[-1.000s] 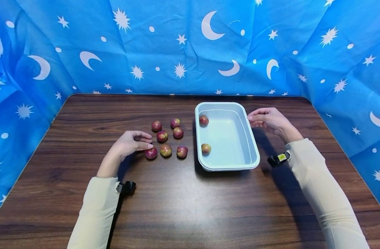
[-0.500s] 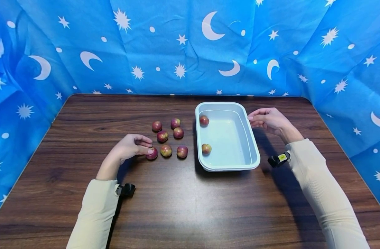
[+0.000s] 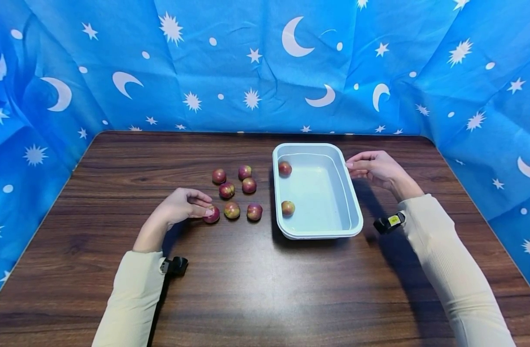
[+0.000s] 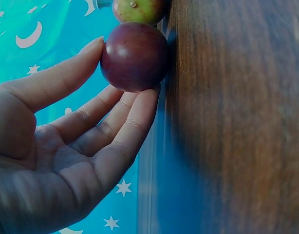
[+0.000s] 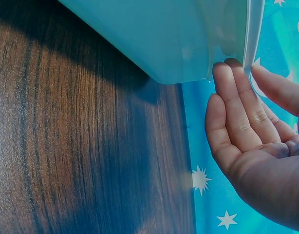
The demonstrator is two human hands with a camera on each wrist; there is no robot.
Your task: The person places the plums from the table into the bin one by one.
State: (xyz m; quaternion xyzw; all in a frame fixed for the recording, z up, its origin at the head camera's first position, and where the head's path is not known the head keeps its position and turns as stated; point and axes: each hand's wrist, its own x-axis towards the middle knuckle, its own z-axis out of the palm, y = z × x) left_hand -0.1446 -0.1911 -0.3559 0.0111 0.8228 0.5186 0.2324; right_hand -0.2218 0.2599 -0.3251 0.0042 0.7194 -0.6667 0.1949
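My left hand [image 3: 180, 209] pinches a dark red plum [image 3: 211, 215] at the near left of a loose group. In the left wrist view, the thumb lies against one side of this plum [image 4: 135, 57] and the fingertips against its underside. A white plastic tray [image 3: 317, 233] stands to the right of the group. Its right rim, towards the far corner, is held by my right hand [image 3: 375, 168]; the right wrist view shows thumb and fingertips at the rim [image 5: 252, 36]. Inside the tray, two plums sit along the left wall, one plum [image 3: 284, 168] farther back than the other plum [image 3: 288, 208].
Several more plums lie on the wooden table [image 3: 230, 289], among them a greenish plum [image 3: 232, 210] just right of the pinched one and a red plum [image 3: 254, 211] near the tray. A blue cloth [image 3: 247, 67] with moons and stars encloses the table's back and sides.
My left hand has come slightly down and its thumb and fingers have closed on the near-left plum. The right hand and the tray stay where they were.
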